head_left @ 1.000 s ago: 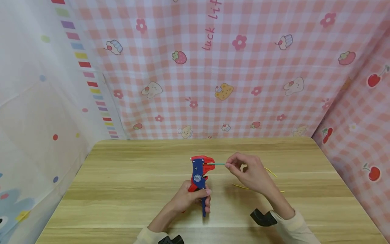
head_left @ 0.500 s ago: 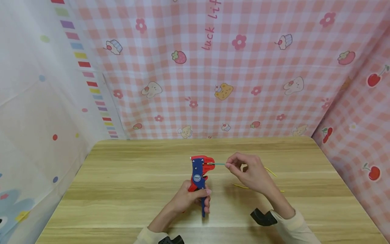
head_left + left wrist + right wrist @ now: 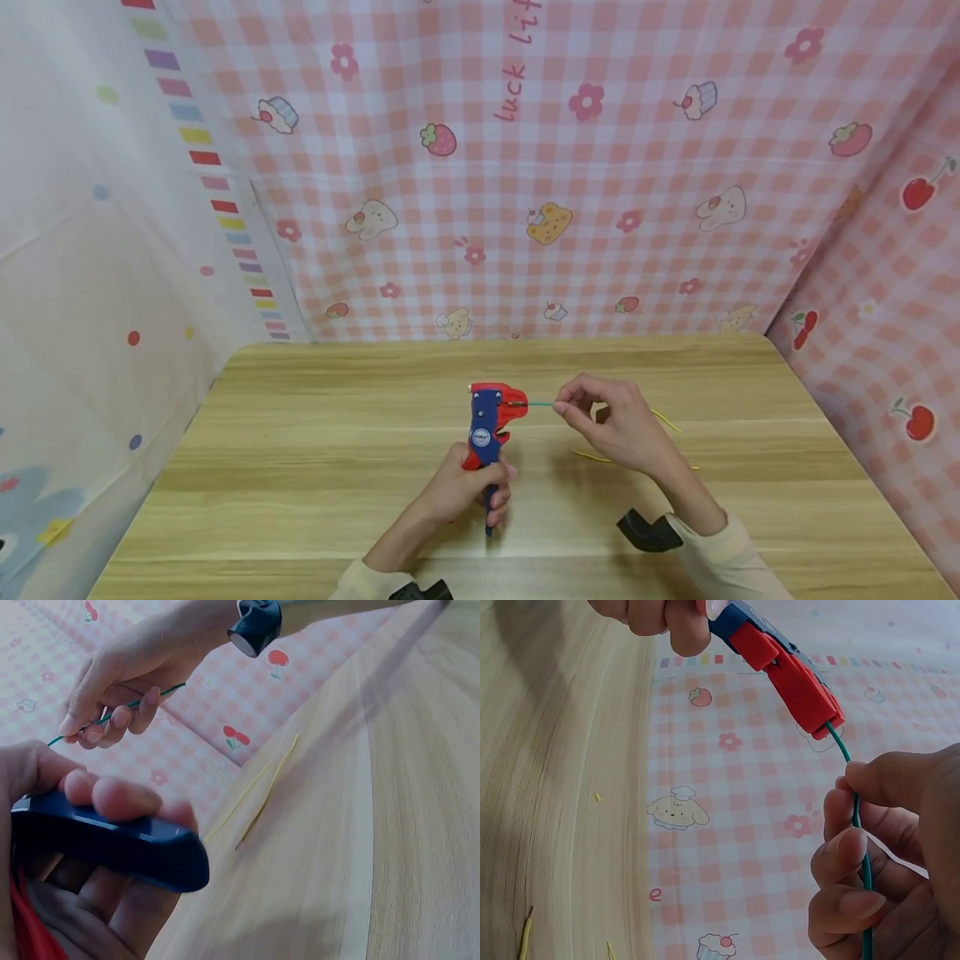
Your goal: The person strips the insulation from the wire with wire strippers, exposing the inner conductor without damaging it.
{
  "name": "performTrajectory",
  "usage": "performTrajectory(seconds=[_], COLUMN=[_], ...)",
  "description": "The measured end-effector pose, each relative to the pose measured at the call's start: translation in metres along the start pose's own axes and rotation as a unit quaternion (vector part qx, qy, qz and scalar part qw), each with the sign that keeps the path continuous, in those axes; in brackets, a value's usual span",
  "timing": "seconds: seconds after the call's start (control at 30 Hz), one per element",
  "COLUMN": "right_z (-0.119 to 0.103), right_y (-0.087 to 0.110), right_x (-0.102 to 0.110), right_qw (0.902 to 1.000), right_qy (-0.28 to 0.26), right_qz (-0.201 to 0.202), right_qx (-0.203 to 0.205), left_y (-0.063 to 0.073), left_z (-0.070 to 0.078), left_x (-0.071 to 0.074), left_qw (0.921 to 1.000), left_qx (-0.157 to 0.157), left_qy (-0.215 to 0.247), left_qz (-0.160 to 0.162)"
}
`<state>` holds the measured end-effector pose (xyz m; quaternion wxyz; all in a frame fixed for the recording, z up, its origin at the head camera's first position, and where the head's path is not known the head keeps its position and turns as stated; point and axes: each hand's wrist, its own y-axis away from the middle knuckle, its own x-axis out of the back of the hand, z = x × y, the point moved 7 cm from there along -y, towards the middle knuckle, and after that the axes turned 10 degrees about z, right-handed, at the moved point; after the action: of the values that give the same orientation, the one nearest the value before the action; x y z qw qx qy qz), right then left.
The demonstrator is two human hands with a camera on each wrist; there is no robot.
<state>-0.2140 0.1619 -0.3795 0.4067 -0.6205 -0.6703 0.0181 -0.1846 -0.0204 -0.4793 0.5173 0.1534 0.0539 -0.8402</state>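
Observation:
A red and blue wire stripper (image 3: 483, 421) stands nose-up over the table, its handles wrapped by the fingers of my left hand (image 3: 453, 490). In the left wrist view those fingers curl over the blue handle (image 3: 112, 832). My right hand (image 3: 622, 425) pinches a green wire (image 3: 542, 405) between thumb and index finger. One end of that wire enters the red nose of the stripper, as the right wrist view shows, and the end inside is hidden. The rest of the wire (image 3: 866, 874) runs down across the right hand's curled fingers.
Two yellow wires (image 3: 266, 799) lie on the wooden table (image 3: 315, 467), to the right and partly behind my right hand in the head view. A tiny yellow piece (image 3: 597, 797) lies on the tabletop too. Patterned cloth (image 3: 420, 192) hangs behind the table.
My left hand has squeezed the handles closer together; the blue handle has swung left and the stripper's nose has closed further around the green wire. My right hand has stayed nearly in place.

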Motion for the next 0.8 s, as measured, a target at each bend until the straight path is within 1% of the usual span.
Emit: performTrajectory(seconds=[0.2,0.37,0.57,0.8], right_z=[-0.0002,-0.0007,0.0003,-0.0002], right_y=[-0.0002,-0.0005,-0.0006,-0.0021], right_x=[-0.0013,-0.0017,0.0003,0.0042], right_qw=[1.0,1.0,0.9999,0.9987], right_qy=[0.001,0.002,0.005,0.0], right_qz=[-0.004,-0.005,-0.001,0.008], right_qx=[0.003,0.007,0.016,0.051], left_y=[0.0012,0.0005,-0.0018,-0.0019], left_z=[-0.0002,-0.0011,-0.0035,-0.0041], left_x=[0.001,0.0024,0.0023,0.0008], left_qw=[0.9996,0.9992,0.9993,0.9993], left_qx=[0.011,0.017,0.014,0.017], left_qy=[-0.001,-0.009,-0.02,-0.027], left_qz=[0.025,0.036,0.029,0.018])
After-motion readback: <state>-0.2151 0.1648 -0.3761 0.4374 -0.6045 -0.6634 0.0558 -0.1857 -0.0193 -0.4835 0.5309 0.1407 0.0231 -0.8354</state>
